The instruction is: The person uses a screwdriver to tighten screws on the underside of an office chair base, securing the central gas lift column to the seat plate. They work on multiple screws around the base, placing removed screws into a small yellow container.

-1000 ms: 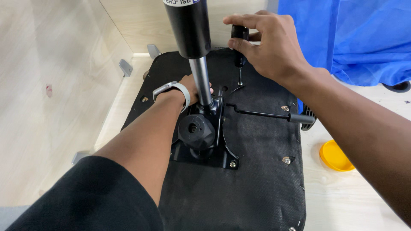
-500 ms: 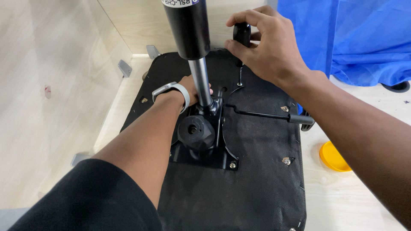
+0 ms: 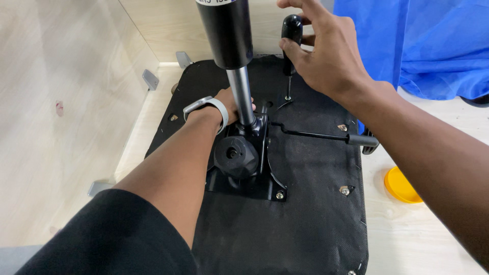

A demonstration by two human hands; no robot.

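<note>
Down on the pale wooden tabletop [image 3: 428, 239] lay an upturned chair seat [image 3: 305, 224], its black fabric underside facing up and a black metal mechanism plate [image 3: 254, 178] bolted at its middle. The left hand [image 3: 232, 104], a pale band watch [image 3: 209, 109] on its wrist, reached in behind the gas lift column [image 3: 232, 46] and was wrapped around the base of the silver piston where it met the plate; the fingers themselves were hidden behind the column, so how tight the grasp was could not be told. The right hand [image 3: 326, 56] was up near the far edge of the seat, fingers curled around the black handle of a screwdriver [image 3: 290, 46], which stood upright with its tip planted on a screw in the seat, just beyond the plate. A big black tension knob [image 3: 237, 155] sat at the plate's near-left side, right beside the left forearm. A black lever [image 3: 326, 136] ran from the plate out to the seat's right edge. Off the seat, toward the tabletop's right edge, rested a yellow lid [image 3: 402, 186]. Blue cloth [image 3: 423, 46] was bunched at the far right corner, and pale wooden panels with small metal brackets stood on the left.
</note>
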